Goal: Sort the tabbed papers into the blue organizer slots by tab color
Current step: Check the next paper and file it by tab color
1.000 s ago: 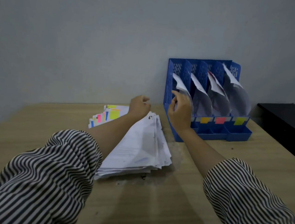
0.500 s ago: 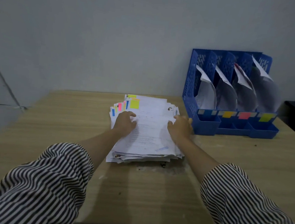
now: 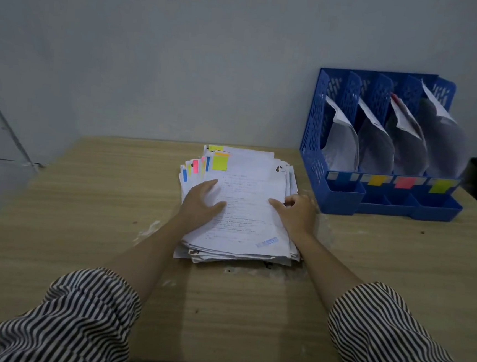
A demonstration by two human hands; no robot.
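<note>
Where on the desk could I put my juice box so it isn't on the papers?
Bare wood lies left of the paper stack, out to the desk's left edge, and in front of the stack between the two striped sleeves. It is crowded at the right: the blue organizer stands close beside the stack, with the right hand in the narrow gap.

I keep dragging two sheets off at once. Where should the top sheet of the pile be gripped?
Probably at its right edge, coming from the right, where the right hand already curls. The top sheet lies flat on the pile, and the left hand rests flat on it, pinning the left side.
</note>
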